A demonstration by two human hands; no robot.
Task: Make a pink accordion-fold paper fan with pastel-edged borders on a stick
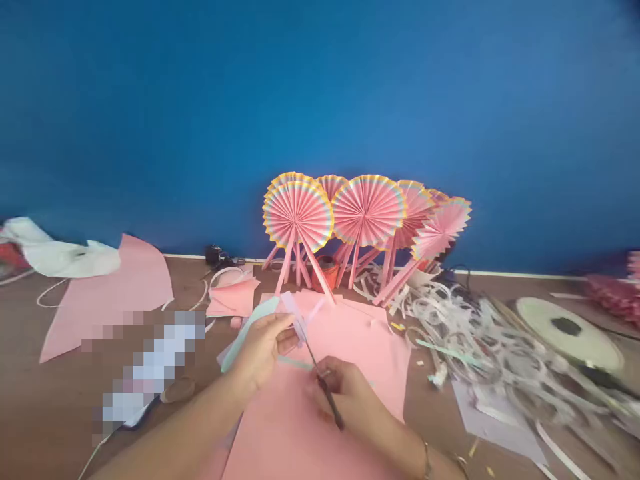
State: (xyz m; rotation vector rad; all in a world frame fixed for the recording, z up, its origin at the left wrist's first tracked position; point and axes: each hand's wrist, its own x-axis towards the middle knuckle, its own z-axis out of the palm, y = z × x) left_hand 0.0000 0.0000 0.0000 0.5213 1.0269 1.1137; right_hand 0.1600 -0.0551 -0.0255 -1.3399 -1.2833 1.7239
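My left hand [260, 350] pinches a small piece of lavender paper [294, 307] between thumb and fingers. In my right hand [353, 393] is a pair of dark-handled scissors [331, 403], its blades pointing up at the lavender paper. A narrow strip of that paper sticks out to the right of the blades; whether it is cut free I cannot tell. Beneath both hands lie large pink paper sheets [285, 433]. A pale mint sheet [250, 330] rests by my left hand, partly hidden by it.
Several pleated pink paper fans [369, 210] with yellow edges stand against the blue wall [320, 87]. Curled white paper strips [480, 333] are heaped on the right, beside a cream round disc [570, 330]. At left are pink paper [115, 293] and a blurred-out device [155, 373] with a cable.
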